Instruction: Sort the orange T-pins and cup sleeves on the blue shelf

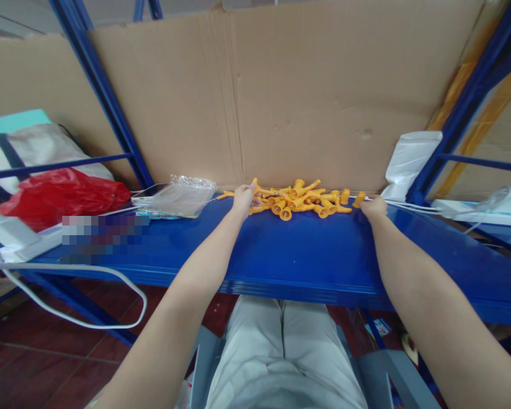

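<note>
Blue metal forms the shelf (298, 250), and at its far middle lies an orange pile (298, 200). Its bits look light, smooth and probably stiff, a little slippery perhaps, hardly fragile; I'd pinch one by its narrow end, clear of the flared one. At the left end, the left hand (243, 199) has its fingers closed on a piece (255, 182). Opposite, the right hand (373, 207) curls beside a stub (359, 200); whether it grips, I can't tell.
</note>
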### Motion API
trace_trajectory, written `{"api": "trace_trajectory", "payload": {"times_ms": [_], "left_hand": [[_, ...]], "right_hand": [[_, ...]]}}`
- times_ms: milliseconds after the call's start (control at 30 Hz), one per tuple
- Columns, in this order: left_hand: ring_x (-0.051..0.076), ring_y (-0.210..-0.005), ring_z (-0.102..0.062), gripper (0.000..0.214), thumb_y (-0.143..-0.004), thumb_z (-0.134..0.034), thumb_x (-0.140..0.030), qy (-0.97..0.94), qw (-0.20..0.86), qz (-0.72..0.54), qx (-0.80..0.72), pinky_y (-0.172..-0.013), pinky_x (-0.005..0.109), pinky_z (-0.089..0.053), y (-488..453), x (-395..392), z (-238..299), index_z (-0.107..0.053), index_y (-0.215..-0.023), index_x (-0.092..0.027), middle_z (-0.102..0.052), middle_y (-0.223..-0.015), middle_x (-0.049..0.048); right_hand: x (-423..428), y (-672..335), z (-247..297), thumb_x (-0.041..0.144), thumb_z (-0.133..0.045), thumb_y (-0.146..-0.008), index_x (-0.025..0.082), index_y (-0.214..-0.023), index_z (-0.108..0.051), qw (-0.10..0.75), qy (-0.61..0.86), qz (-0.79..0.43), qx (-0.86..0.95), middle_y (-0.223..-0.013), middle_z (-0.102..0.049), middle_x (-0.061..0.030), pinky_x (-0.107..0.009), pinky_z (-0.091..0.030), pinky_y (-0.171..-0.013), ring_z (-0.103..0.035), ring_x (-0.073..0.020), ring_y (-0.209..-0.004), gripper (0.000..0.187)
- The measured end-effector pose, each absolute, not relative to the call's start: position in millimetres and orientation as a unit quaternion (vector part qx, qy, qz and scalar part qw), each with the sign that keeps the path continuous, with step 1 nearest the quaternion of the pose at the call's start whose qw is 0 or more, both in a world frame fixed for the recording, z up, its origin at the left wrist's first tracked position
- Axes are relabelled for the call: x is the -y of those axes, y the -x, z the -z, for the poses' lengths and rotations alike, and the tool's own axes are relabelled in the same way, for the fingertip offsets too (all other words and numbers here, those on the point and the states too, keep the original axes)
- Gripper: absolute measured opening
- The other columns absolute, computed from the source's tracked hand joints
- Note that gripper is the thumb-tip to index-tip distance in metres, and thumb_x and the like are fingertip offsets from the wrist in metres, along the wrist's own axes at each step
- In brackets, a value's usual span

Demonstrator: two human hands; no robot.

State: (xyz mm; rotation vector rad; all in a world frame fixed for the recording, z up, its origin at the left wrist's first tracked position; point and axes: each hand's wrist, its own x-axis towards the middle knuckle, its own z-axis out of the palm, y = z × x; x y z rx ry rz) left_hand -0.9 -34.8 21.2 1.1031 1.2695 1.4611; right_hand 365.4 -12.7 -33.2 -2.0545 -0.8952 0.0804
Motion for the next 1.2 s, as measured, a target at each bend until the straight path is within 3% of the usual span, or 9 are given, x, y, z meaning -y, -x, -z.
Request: {"api": "trace_trajectory", "payload": {"times_ms": [167,433,667,800,967,1200], "left_hand": [[0.006,-0.038,-0.048,0.015,-0.100,-0.051,-0.019,-0.442,0.450,-0.590,-0.504,-0.051,0.019,-0.046,1.0,33.7,-20.8,-0.055,-0.085,-0.017,-0.057,-0.058,-0.0051],[0.005,-0.037,-0.049,0.009,-0.091,-0.060,-0.016,-0.436,0.474,-0.589,-0.487,-0.048,0.017,-0.044,3.3,28.0,-18.0,-0.056,-0.084,-0.017,-0.057,-0.057,-0.0055],[0.006,-0.035,-0.045,0.018,-0.086,-0.066,-0.019,-0.436,0.480,-0.602,-0.466,-0.043,0.018,-0.038,3.2,23.8,-14.4,-0.054,-0.072,-0.017,-0.051,-0.050,-0.0059],[0.005,-0.035,-0.043,0.025,-0.086,-0.066,-0.021,-0.451,0.473,-0.604,-0.456,-0.042,0.018,-0.038,2.6,21.6,-11.7,-0.053,-0.065,-0.017,-0.048,-0.046,-0.0065],[0.004,-0.034,-0.040,0.034,-0.084,-0.070,-0.024,-0.458,0.468,-0.604,-0.455,-0.042,0.017,-0.040,1.4,20.3,-10.2,-0.048,-0.060,-0.018,-0.045,-0.043,-0.0078],[0.005,-0.035,-0.040,0.038,-0.085,-0.072,-0.028,-0.476,0.470,-0.588,-0.454,-0.045,0.018,-0.039,1.4,20.4,-9.6,-0.048,-0.058,-0.018,-0.046,-0.043,-0.0067]], "right_hand": [[12.4,-363.1,32.4,0.017,-0.068,-0.074,0.015,-0.111,-0.069,0.411,0.821,-0.035,0.395,-0.111,-0.071,-0.0143,-0.040,-0.051,-0.092,-0.065,-0.0298,-0.112,0.037],[11.9,-363.3,35.1,0.017,-0.064,-0.074,0.017,-0.102,-0.070,0.426,0.798,-0.027,0.426,-0.100,-0.071,-0.0123,-0.044,-0.050,-0.090,-0.066,-0.0317,-0.105,0.029],[10.5,-356.8,30.7,0.018,-0.053,-0.079,0.011,-0.119,-0.061,0.467,0.750,0.086,0.460,-0.126,-0.061,-0.0214,-0.047,-0.042,-0.103,-0.056,-0.0327,-0.122,0.042],[6.5,-340.7,20.3,0.015,-0.046,-0.079,0.011,-0.122,-0.058,0.473,0.689,0.191,0.514,-0.125,-0.060,-0.0239,-0.056,-0.040,-0.101,-0.054,-0.0365,-0.121,0.045],[7.0,-298.4,7.6,0.014,-0.041,-0.085,0.011,-0.129,-0.054,0.416,0.580,0.279,0.643,-0.126,-0.062,-0.0243,-0.054,-0.040,-0.097,-0.055,-0.0351,-0.117,0.046],[23.6,-220.1,6.2,0.021,-0.031,-0.098,0.009,-0.133,-0.057,0.263,0.361,0.294,0.845,-0.125,-0.067,-0.0224,-0.049,-0.036,-0.098,-0.059,-0.0322,-0.114,0.046]]}}
